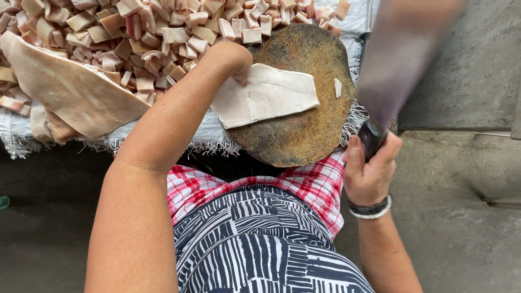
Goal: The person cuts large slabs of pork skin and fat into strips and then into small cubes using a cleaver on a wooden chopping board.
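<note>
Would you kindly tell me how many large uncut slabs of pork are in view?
2. One slab lies on the round board under the left hand; a bigger one lies at left beside the cubes. More may be hidden.

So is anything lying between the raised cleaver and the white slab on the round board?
Nothing visible blocks it. The cleaver in the right hand is raised beside the board. The left hand pins the slab at its far-left corner; one small scrap lies beside it.
</note>
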